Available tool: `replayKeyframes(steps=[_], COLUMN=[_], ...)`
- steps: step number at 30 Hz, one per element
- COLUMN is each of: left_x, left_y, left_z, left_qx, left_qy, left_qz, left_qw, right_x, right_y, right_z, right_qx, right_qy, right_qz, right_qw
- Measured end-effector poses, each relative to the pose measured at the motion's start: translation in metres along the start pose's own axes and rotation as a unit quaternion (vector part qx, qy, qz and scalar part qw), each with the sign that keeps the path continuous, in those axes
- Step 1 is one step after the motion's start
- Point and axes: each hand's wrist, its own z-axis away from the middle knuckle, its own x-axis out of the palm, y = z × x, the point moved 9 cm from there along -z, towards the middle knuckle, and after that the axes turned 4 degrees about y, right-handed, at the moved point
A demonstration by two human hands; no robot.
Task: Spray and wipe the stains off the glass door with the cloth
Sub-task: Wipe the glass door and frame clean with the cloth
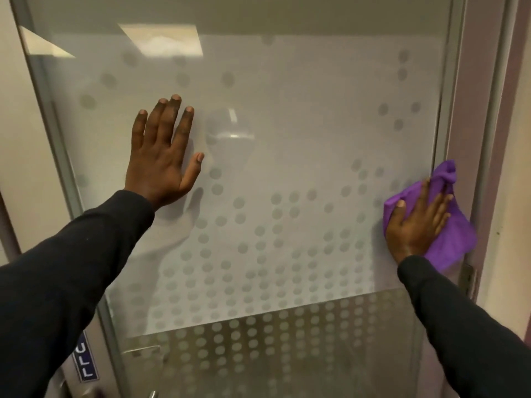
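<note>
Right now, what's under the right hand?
The purple cloth, pressed by the flat right hand against the glass door near its right edge. The glass beneath the cloth is covered, so any stain there cannot be seen.

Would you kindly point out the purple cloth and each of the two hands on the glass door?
purple cloth (457, 237), head view, fold right of the fingers.
left hand (161, 165), head view, back of the hand.
right hand (413, 225), head view, back of the hand.

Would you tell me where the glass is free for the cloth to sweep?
The glass door is bare between the left hand and the right hand, and above the cloth. It is tight at the door frame, where the cloth overlaps the edge.
</note>
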Motion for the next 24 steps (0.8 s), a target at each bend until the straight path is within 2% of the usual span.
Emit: replayKeyframes(steps=[6, 8, 10, 12, 15, 20, 24], left_x=[0.002, 0.002, 0.002, 0.003, 0.004, 0.005, -0.007], left_y=[-0.002, -0.002, -0.002, -0.002, -0.002, -0.003, -0.012], left_z=[0.000, 0.000, 0.000, 0.000, 0.000, 0.001, 0.004], left_qx=[-0.004, -0.002, -0.001, 0.000, 0.001, 0.009, 0.028], left_qy=[-0.013, -0.016, -0.018, -0.021, -0.028, -0.037, -0.022], left_qz=[0.002, 0.003, 0.003, 0.005, 0.004, 0.006, 0.012], left_qw=[1.000, 1.000, 1.000, 1.000, 1.000, 0.999, 0.999], right_x=[0.025, 0.038, 0.050, 0.061, 0.070, 0.057, 0.043], right_y=[0.039, 0.024, -0.015, -0.071, -0.157, -0.258, -0.334], right_z=[0.111, 0.158, 0.201, 0.236, 0.256, 0.183, 0.121], right_qx=[0.213, 0.291, 0.313, 0.268, 0.132, -0.025, -0.075], right_qy=[0.003, -0.011, -0.033, -0.058, -0.076, -0.019, 0.006], right_qz=[-0.017, -0.025, -0.026, -0.018, -0.002, 0.013, 0.017], right_qw=[0.977, 0.956, 0.949, 0.961, 0.988, 0.999, 0.997])
